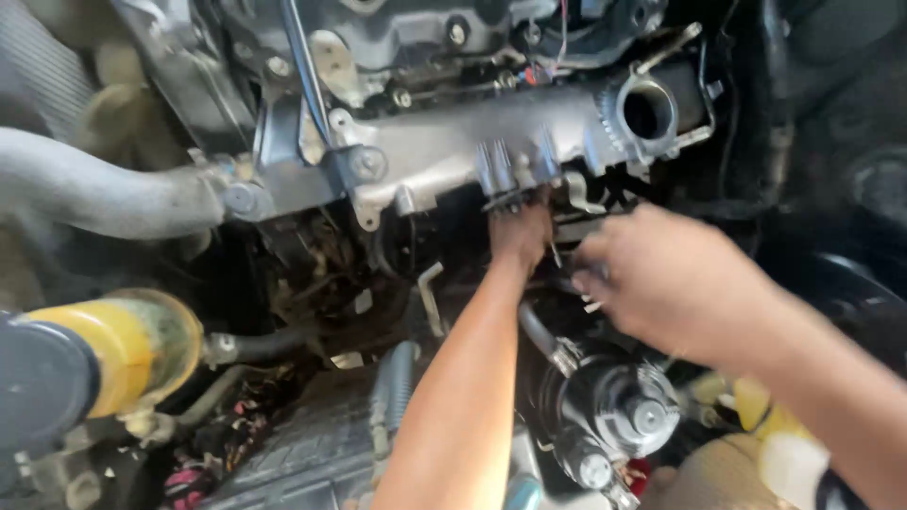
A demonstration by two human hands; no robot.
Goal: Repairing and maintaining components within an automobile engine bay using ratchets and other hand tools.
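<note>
I look down into an engine bay. My left hand (pixel 521 234) reaches up under the grey cast-metal manifold (pixel 444 151), its fingertips against a dark ribbed fitting (pixel 515 170) on the manifold's lower edge. The fingers are partly hidden, so a grip is not clear. My right hand (pixel 666 279) hovers just to the right, blurred, with fingers curled near a small pale part (pixel 592 304) that I cannot identify. Below both hands sits a round black pulley unit (pixel 619 411) with a rubber hose (pixel 540 335) leading into it.
A thick grey hose (pixel 94 194) crosses the left side. A yellow-capped cylinder (pixel 123 349) lies at the lower left. The manifold's round open port (pixel 648 111) is at the upper right. Wires and thin hoses crowd the dark space under the manifold.
</note>
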